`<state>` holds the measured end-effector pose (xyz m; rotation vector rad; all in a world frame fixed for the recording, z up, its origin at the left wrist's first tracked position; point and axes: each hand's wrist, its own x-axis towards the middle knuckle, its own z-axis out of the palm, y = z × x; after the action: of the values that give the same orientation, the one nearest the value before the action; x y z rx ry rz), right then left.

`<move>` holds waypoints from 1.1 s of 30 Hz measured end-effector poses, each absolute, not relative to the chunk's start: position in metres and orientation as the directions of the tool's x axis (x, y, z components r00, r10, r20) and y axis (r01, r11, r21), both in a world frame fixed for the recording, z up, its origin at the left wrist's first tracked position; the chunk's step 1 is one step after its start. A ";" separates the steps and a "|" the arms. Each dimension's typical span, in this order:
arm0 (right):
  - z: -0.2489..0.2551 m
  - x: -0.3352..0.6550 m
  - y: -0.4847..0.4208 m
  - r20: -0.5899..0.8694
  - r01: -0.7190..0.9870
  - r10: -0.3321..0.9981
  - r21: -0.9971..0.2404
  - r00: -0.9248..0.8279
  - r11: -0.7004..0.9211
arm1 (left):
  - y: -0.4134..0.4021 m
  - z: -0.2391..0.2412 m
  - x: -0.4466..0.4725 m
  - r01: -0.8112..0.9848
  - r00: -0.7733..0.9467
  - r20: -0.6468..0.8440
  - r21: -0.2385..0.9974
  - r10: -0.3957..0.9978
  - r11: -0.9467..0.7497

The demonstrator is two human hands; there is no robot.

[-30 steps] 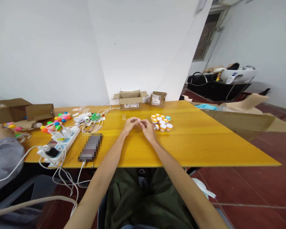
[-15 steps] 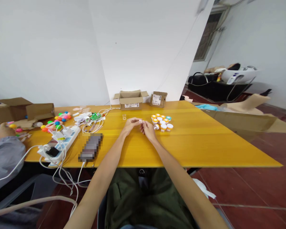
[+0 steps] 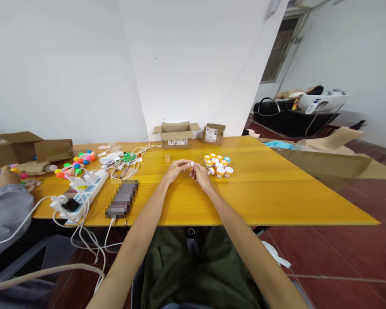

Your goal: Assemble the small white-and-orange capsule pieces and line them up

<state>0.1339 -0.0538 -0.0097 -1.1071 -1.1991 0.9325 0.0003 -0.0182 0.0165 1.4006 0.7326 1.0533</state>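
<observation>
Shifted slightly right, a small white piece (image 3: 191,163) is pinched between left hand (image 3: 176,170) and right hand (image 3: 202,175); white wall (image 3: 186,64) backs the desk's (image 3: 270,193) far edge.

- the left hand (image 3: 177,169) and right hand (image 3: 201,176) meet above the yellow-brown surface (image 3: 276,189), fingers pinching a small white-and-orange piece, (image 3: 191,164) partly hidden.
- just beside the right hand, small tubs (image 3: 219,165) with white, orange and teal colouring cluster together.
- a small clear cup (image 3: 167,158) stands near the left hand.
- farther back, an open cardboard box (image 3: 176,140) sits beside a smaller box (image 3: 212,134).
- leftward, a pixelated dark device (image 3: 122,199) lies near a white power strip (image 3: 93,189).
- at far left, another person's hand (image 3: 7,177) reaches among coloured balls. (image 3: 80,160)
</observation>
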 end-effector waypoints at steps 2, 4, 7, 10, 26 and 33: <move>-0.008 0.133 -0.055 0.224 -0.003 0.963 -0.974 0.150 0.227 | -0.019 0.017 0.001 -0.155 0.403 0.181 0.980 0.897 -0.128; -0.006 0.132 -0.057 0.220 -0.013 0.964 -0.974 0.150 0.224 | -0.019 0.018 0.001 -0.155 0.401 0.185 0.979 0.897 -0.132; -0.005 0.131 -0.057 0.220 -0.005 0.963 -0.975 0.158 0.224 | -0.019 0.018 0.002 -0.142 0.398 0.193 0.979 0.897 -0.147; -0.007 0.132 -0.056 0.249 0.029 0.954 -0.968 0.164 0.247 | -0.018 0.017 0.001 -0.126 0.396 0.216 0.975 0.892 -0.180; -0.015 0.133 -0.050 0.269 -0.001 0.959 -0.963 0.084 0.270 | -0.006 0.002 0.003 0.197 0.346 0.515 0.777 0.784 -0.598; -0.018 0.133 -0.048 0.252 -0.091 0.965 -0.962 0.075 0.259 | -0.004 0.000 0.001 0.202 0.396 0.526 0.750 0.753 -0.630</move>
<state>0.1326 -0.0482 -0.0176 -0.9761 -1.2021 1.0192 0.0012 -0.0036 0.0002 2.0659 0.8124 1.2096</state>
